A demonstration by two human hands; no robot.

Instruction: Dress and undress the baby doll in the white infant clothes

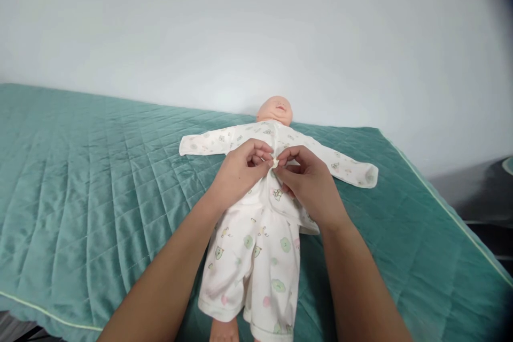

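A baby doll (274, 109) lies on its back, dressed in a white printed baby shirt (252, 133) and matching baby pants (260, 256). Both sleeves are spread out to the sides. My left hand (246, 168) pinches the shirt's front edge at the middle of the chest. From the other side, my right hand (306, 176) grips the opposite edge, fingertips almost meeting the left ones. A small bunched bit of cloth shows between them; any fastener there is too small to make out. Below the hands the shirt's lower front hangs loose over the pants.
A green quilted cover (120, 187) with a pale piped edge lies under the doll. Behind it rises a plain white wall (200, 26). Dark objects (481, 197) stand beyond the right edge of the cover.
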